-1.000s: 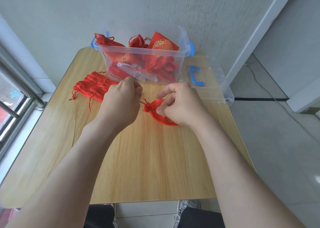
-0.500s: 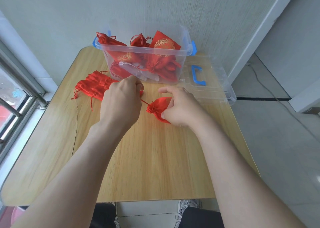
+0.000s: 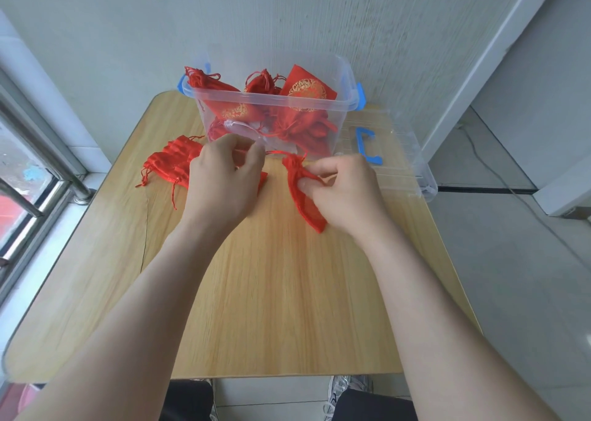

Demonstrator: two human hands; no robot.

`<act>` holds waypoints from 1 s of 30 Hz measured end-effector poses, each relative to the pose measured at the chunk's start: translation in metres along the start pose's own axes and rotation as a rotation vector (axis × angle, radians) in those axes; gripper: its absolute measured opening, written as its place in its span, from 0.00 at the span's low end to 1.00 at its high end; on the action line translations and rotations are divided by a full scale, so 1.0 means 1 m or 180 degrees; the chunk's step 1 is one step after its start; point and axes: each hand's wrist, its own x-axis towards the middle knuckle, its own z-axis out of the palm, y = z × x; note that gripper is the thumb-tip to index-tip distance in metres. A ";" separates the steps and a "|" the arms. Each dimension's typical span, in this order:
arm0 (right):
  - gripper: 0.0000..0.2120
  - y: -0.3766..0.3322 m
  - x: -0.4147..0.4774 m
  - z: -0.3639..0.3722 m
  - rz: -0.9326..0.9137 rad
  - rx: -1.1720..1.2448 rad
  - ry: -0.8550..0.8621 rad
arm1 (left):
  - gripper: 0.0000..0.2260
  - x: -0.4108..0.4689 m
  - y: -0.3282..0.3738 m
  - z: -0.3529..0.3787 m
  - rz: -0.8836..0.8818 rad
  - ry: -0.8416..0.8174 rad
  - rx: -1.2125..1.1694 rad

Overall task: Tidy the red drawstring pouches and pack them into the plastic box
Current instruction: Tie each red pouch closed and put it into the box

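At the centre of the frame the left hand [image 3: 224, 177] is curled shut with its fingertips pinching the drawstring [image 3: 275, 153], which runs roughly level to the gathered neck of one red pouch [image 3: 303, 199]. The right hand [image 3: 345, 193] pinches that neck between thumb and fingers, and the pouch body slants down to a corner lying on the table [image 3: 287, 292] below the hand. The plastic box [image 3: 271, 95] stands open at upper centre, already holding several packed pouches [image 3: 307, 91]. Its lid [image 3: 399, 164] lies to the right, and a loose pile of pouches [image 3: 172, 161] lies at left, partly behind the left hand.

The likely trouble is the cord. A pull that is too sharp, or a right-hand pinch that slackens, could drag the whole pouch leftward instead of closing its mouth. A thin string may also slip from the fingertips, or cinch unevenly if only one strand is held. The left hand works just in front of the loose pile, so a wide pull could snag those trailing cords.

Against the frame half a second ago, the pouch neck sits higher in the picture, nearer the box, and more of the body shows beneath the right hand. The right fingers then lay flatter over the pouch and now pinch at the neck. The cord then slanted and now runs almost level, while the left hand is hardly displaced
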 end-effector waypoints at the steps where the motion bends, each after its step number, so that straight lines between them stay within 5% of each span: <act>1: 0.05 -0.001 0.002 0.001 -0.0052 0.0158 0.0143 | 0.09 0.000 0.000 -0.001 -0.0046 0.0050 -0.0013; 9: 0.01 -0.024 0.016 0.009 -0.0551 0.0863 0.0936 | 0.12 0.005 -0.015 -0.005 0.0025 0.0004 0.0237; 14: 0.13 -0.044 0.049 0.014 -0.0188 0.1458 0.1342 | 0.13 0.007 -0.037 0.001 0.0237 -0.0364 0.0814; 24: 0.11 -0.089 0.127 0.019 -0.0467 0.0981 0.2760 | 0.21 0.006 -0.047 0.003 0.0148 -0.1060 0.1958; 30: 0.12 -0.092 0.136 0.020 0.0469 -0.0745 0.1598 | 0.22 0.006 -0.045 0.007 0.0143 -0.1111 0.2044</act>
